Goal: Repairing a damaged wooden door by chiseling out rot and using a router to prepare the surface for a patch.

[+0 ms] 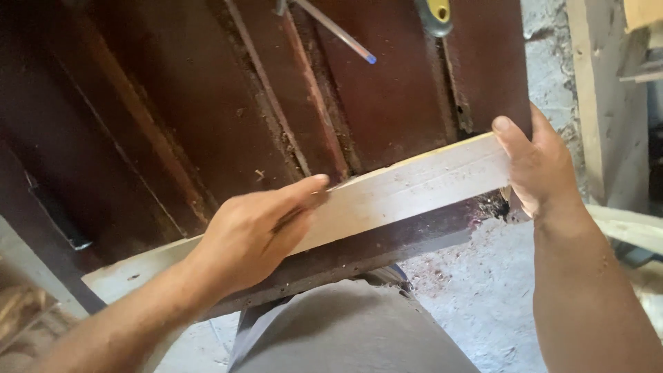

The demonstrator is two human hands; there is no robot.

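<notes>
A long pale wooden strip lies along the near edge of a dark brown wooden panel. My left hand rests flat on top of the strip near its middle, fingers stretched forward and pressing it down. My right hand grips the strip's right end, thumb on top and fingers wrapped behind. The panel shows raised ribs and grooves running away from me. My grey-clad leg is below the panel's edge.
A thin pencil-like rod with a blue tip and a yellow-and-black tool handle lie on the panel at the far side. Pale timber stands at the right. Dusty concrete floor lies below.
</notes>
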